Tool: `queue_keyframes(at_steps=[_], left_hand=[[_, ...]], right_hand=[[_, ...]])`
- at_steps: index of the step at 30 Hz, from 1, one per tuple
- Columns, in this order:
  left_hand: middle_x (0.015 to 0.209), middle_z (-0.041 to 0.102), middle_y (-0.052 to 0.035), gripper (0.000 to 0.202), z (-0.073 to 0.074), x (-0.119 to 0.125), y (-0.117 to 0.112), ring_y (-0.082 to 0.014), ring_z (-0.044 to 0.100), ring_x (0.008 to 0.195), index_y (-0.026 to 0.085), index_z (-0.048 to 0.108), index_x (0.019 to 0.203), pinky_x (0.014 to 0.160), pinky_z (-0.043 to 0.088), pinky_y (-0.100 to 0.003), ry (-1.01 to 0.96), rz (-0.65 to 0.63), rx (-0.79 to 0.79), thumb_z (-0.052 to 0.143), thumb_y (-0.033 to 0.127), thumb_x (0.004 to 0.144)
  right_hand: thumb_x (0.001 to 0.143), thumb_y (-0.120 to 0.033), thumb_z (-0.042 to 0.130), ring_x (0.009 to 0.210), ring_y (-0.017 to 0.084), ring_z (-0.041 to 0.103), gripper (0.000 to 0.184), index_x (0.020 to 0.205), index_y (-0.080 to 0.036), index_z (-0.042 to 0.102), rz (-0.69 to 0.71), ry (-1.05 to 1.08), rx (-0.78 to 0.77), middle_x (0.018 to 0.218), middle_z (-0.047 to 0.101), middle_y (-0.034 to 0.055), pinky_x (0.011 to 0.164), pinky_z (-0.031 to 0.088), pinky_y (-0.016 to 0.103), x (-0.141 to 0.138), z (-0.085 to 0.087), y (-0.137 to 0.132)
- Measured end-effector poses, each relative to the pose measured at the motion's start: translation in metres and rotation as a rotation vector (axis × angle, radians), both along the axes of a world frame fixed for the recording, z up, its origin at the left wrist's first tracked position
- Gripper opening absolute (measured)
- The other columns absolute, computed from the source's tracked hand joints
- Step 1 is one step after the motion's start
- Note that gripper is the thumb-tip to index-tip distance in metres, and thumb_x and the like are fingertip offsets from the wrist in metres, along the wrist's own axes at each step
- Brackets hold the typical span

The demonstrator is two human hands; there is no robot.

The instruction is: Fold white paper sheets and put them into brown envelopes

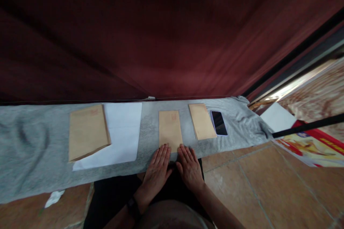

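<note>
My left hand (156, 169) and my right hand (189, 167) lie flat, palms down and fingers stretched out, side by side on the near edge of a grey cloth (32, 143). Their fingertips touch the near end of a narrow brown envelope (170, 128) lying in front of me. Neither hand holds anything. A dark band sits on my left wrist.
A large brown envelope stack (87, 131) rests on white paper sheets (123, 128) to the left. Another brown envelope (201, 121) and a dark phone (219, 122) lie right. Dark red curtain behind, tiled floor, a crumpled tissue (54, 197), a colourful poster (311, 148) right.
</note>
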State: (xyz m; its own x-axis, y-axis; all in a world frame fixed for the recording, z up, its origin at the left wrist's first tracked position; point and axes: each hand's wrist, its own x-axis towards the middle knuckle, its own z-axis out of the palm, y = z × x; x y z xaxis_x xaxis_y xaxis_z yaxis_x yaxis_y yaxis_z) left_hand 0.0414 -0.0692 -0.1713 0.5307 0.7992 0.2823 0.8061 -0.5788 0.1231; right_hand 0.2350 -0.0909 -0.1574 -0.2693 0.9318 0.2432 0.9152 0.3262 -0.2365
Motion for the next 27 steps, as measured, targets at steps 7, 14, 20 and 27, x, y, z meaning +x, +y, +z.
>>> queue_keyframes(at_steps=[7, 14, 20, 27], left_hand=[[0.151, 0.049, -0.0207, 0.060, -0.006, -0.011, -0.001, -0.0334, 0.045, 0.141, 0.007, 0.048, 0.145, 0.114, 0.039, -0.047, -0.042, 0.126, 0.033, 0.044, 0.044, 0.098], [0.130, 0.067, -0.0122, 0.042, 0.000, -0.012, 0.027, -0.0315, 0.064, 0.114, 0.020, 0.065, 0.125, 0.097, 0.051, -0.049, -0.257, 0.226, -0.100, 0.041, 0.040, 0.097], [0.109, 0.071, -0.0114, 0.065, -0.009, -0.010, 0.056, -0.0318, 0.070, 0.099, 0.017, 0.057, 0.133, 0.091, 0.056, -0.050, -0.656, 0.399, -0.404, 0.048, 0.059, 0.084], [0.089, 0.076, -0.0068, 0.081, 0.004, -0.004, 0.072, -0.0329, 0.073, 0.093, 0.015, 0.053, 0.134, 0.085, 0.060, -0.045, -1.067, 0.507, -0.834, 0.069, 0.055, 0.065]], right_hand=[[0.101, -0.024, 0.045, 0.146, 0.029, 0.037, 0.057, 0.155, -0.013, 0.034, -0.084, -0.016, 0.015, 0.156, 0.044, 0.0123, 0.121, 0.032, 0.053, -0.010, 0.002, 0.001], [0.091, -0.018, 0.054, 0.150, 0.031, 0.029, 0.082, 0.160, -0.007, 0.012, -0.129, 0.003, 0.036, 0.163, 0.028, 0.0179, 0.117, 0.041, 0.050, -0.033, -0.017, -0.004], [0.092, -0.033, 0.061, 0.146, 0.032, 0.038, 0.086, 0.161, -0.010, 0.014, -0.161, 0.021, -0.002, 0.162, 0.032, 0.0164, 0.117, 0.041, 0.048, -0.033, -0.021, 0.003], [0.096, -0.040, 0.056, 0.137, 0.030, 0.048, 0.070, 0.154, -0.009, 0.033, -0.216, 0.025, -0.011, 0.152, 0.048, 0.0175, 0.115, 0.042, 0.046, -0.037, -0.013, 0.013]])
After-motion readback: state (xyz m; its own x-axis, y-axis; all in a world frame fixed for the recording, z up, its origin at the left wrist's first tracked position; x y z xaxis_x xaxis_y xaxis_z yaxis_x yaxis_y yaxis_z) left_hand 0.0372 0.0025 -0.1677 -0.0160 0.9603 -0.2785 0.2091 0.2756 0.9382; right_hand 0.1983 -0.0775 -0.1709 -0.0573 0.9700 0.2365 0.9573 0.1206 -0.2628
